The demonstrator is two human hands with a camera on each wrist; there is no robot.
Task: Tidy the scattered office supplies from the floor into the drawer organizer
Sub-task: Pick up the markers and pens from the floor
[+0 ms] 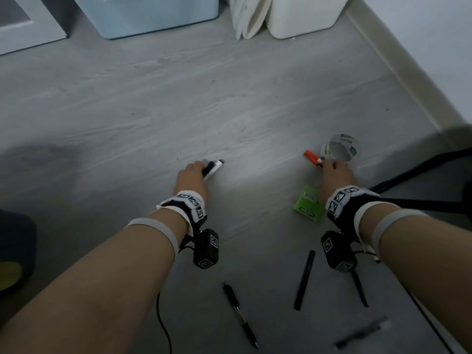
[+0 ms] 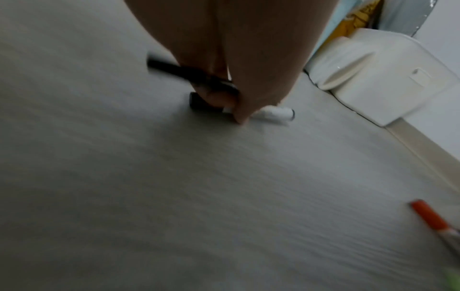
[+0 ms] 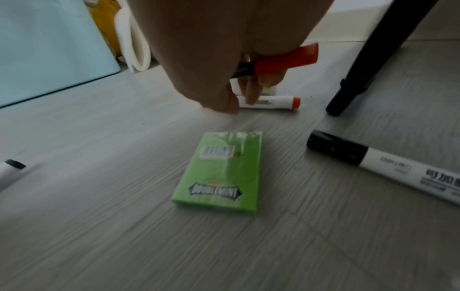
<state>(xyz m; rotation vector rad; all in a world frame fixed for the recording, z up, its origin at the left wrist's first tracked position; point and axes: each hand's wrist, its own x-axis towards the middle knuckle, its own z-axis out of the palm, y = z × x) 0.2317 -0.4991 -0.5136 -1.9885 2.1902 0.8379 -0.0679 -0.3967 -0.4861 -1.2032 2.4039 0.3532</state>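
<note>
My left hand (image 1: 194,172) grips a black pen (image 2: 171,68) and is curled over a white marker with a black cap (image 2: 275,114) lying on the grey floor. My right hand (image 1: 333,169) holds an orange-capped marker (image 3: 286,59), its cap sticking out past the fingers. Its fingertips (image 3: 250,98) reach down to a second white marker with an orange end (image 3: 270,101) on the floor. A roll of clear tape (image 1: 353,149) lies just beyond the right hand. A green gum pack (image 3: 219,173) lies flat under the right wrist. No drawer organizer is recognisable in any view.
Black pens (image 1: 304,279) (image 1: 240,315) (image 1: 360,290) lie near me, with a black-capped white marker (image 3: 373,157). A light-blue bin (image 1: 153,14) and a white container (image 1: 301,14) stand at the far wall. A black stand leg (image 3: 361,69) slants down at right.
</note>
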